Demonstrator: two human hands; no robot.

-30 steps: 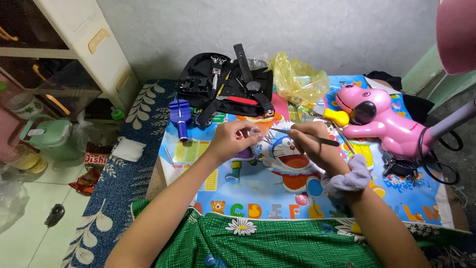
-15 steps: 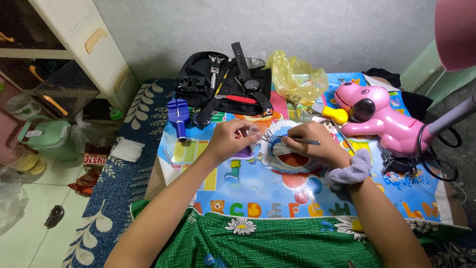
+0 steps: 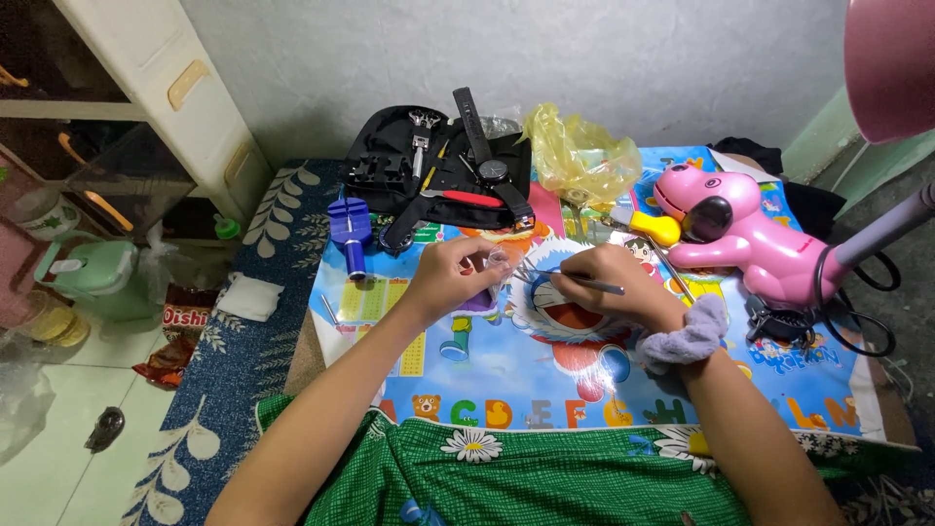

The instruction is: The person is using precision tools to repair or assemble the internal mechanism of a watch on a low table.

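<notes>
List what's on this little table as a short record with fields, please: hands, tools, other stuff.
Left hand: pinches a small clear item, too small to identify
Right hand: holds thin metal tweezers, tips toward the left hand
Right wrist: lilac scrunchie
Surface: colourful cartoon mat
Behind hands: open black tool case
Right side: pink dog-shaped lamp
Left side: blue tool

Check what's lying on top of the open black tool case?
On the black tool case: a black watch laid diagonally, a red-handled tool, small metal tools. The strap hides whatever lies beneath it.
</notes>
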